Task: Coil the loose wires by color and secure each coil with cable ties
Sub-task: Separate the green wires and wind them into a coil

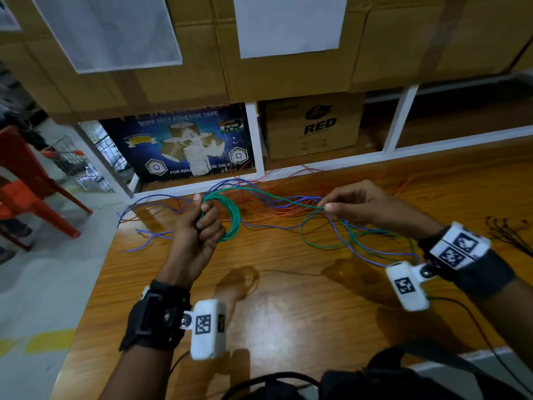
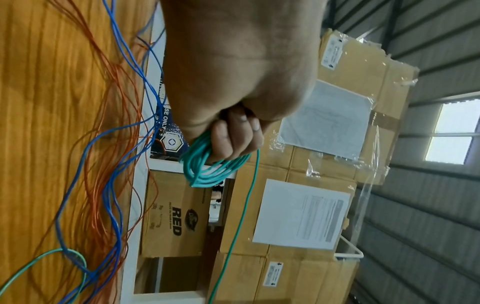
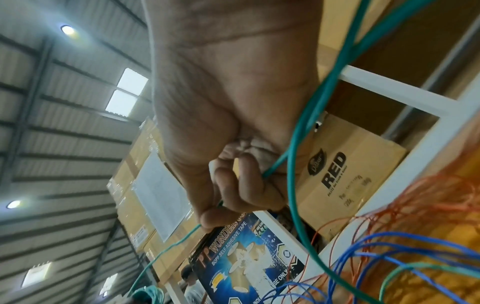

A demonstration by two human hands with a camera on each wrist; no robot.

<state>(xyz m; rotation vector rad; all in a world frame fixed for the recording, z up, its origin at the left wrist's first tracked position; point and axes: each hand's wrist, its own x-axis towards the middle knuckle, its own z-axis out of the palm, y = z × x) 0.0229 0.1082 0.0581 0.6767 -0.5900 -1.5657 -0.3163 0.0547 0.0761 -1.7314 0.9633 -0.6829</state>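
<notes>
My left hand (image 1: 199, 223) (image 2: 233, 135) grips a coil of green wire (image 1: 232, 220) (image 2: 207, 170) above the table's left part. From the coil a loose green strand (image 1: 277, 197) (image 3: 301, 144) runs right to my right hand (image 1: 346, 202) (image 3: 233, 185), which pinches it between thumb and fingers. The rest of the green wire (image 1: 326, 243) lies looped on the wooden table (image 1: 288, 298), tangled with blue wires (image 1: 150, 235) (image 2: 114, 185) (image 3: 389, 257) and red-orange wires (image 1: 274, 210) (image 2: 103, 102) (image 3: 428, 205). A bunch of dark cable ties (image 1: 510, 235) lies at the table's right edge.
White shelving (image 1: 256, 145) at the table's back holds a blue adhesive-tape box (image 1: 178, 142) and a brown "RED" carton (image 1: 314, 125). Large cartons (image 1: 288, 67) stack above. An orange plastic chair (image 1: 28, 183) stands on the floor to the left.
</notes>
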